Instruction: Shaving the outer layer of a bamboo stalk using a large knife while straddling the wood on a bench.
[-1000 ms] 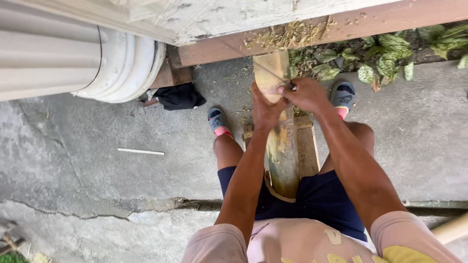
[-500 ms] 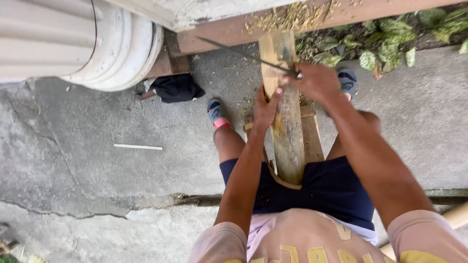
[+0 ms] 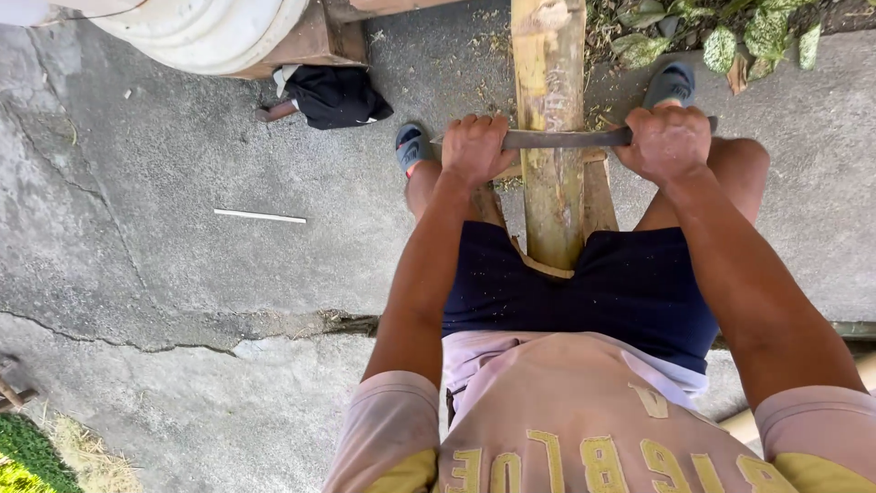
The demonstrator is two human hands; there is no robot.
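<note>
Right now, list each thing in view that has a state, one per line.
Left hand: closed around one end of the blade.
Right hand: closed around the other end.
Blade: lying crosswise on the bamboo, held at both ends.
Bamboo: propped lengthwise between the legs, surface partly scraped.
Black cloth: crumpled on the concrete.
White stick: lying flat, untouched.

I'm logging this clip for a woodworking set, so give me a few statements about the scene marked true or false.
1. Both hands grip one dark blade laid across the bamboo pole. True: left hand, right hand, blade.
2. The pole lies between the person's legs. True.
3. A white stick lies on the pole. False: it lies on the concrete to the left.
4. The person is barefoot. False: blue sandals.
</note>
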